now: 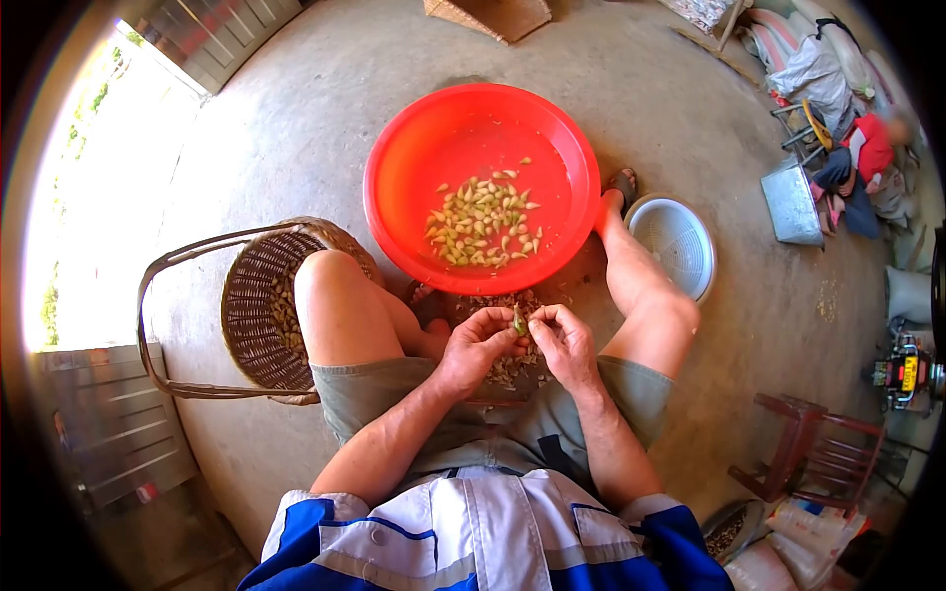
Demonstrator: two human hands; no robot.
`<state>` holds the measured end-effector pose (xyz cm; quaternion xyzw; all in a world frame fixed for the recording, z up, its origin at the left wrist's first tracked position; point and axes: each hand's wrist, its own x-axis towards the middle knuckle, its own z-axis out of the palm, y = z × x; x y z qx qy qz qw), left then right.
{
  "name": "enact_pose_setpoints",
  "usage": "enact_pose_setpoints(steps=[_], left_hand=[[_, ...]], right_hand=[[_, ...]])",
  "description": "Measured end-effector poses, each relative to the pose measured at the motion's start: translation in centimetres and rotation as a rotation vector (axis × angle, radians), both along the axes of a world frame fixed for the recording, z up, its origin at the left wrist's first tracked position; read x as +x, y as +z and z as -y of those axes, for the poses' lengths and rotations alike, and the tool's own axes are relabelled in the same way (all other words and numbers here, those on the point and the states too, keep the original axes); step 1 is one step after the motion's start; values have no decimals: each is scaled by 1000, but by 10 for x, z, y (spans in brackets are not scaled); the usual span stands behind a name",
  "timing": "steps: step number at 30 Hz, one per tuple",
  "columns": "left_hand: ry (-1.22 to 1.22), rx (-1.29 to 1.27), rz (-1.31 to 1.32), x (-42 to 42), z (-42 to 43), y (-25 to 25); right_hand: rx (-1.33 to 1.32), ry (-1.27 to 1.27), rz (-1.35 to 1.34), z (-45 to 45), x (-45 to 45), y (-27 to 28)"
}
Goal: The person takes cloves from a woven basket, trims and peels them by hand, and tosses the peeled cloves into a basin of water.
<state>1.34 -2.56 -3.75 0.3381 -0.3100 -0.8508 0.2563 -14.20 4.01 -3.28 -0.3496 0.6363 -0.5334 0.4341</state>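
Observation:
Between my knees, my left hand (477, 347) pinches a small pointed greenish bulb (519, 321), tip upward, between thumb and fingers. Close against its right side is my right hand (566, 347), thumb and forefinger pressed together; whatever they hold is too small to tell. Just beyond both hands stands a large red basin (394, 187). Many pale yellow-green bulbs (483, 222) of the same teardrop shape lie in it, seemingly in water. Brownish peelings (509, 370) litter the floor below my hands.
Left of my knee, a handled wicker basket (258, 340) holds more brownish bulbs. A pale round strainer bowl (680, 241) is beside my right leg. Further right are a metal tub (791, 207), a seated person in red (871, 148) and a wooden chair (813, 453).

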Motion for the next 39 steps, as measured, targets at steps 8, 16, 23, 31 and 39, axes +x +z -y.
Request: enact_pose_setpoints(steps=[8, 16, 23, 31, 39], left_hand=[[-23, -119, 95, 1, -2, -5], [-29, -113, 90, 1, -2, -6], [-13, -112, 70, 1, -2, -6], [-38, 27, 10, 2, 1, -1], [-32, -146, 135, 1, -4, -10]], right_hand=[[90, 66, 227, 0, -5, 4], [53, 81, 188, 1, -2, 8], [97, 95, 263, 1, -5, 6], [58, 78, 191, 0, -4, 5], [74, 76, 92, 0, -2, 5]])
